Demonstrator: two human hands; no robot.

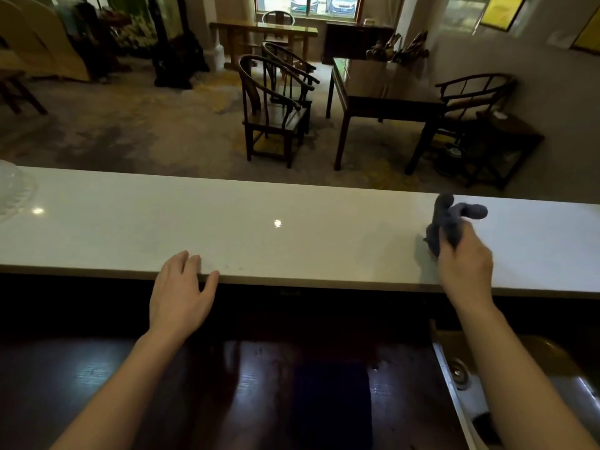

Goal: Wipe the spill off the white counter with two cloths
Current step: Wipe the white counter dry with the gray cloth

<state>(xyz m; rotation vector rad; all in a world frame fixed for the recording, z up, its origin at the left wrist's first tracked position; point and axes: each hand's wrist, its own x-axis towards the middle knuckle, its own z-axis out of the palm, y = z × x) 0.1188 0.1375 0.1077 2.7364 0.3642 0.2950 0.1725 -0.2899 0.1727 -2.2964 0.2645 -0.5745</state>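
Observation:
A long white counter [292,222] runs across the view. My right hand [464,264] is over its right part, gripping a bunched dark grey cloth [449,220] whose ends stick up above my fingers. My left hand [181,287] rests on the counter's near edge left of centre, fingers spread and holding nothing. A dark blue cloth [331,401] lies flat on the lower dark wooden surface [97,384] in front of me. I cannot make out a spill on the glossy counter top.
A clear glass dish [13,193] sits at the counter's far left end. A metal sink [470,384] is set at the lower right. Beyond the counter stand dark wooden chairs [272,112] and a table [383,92] on a carpeted floor.

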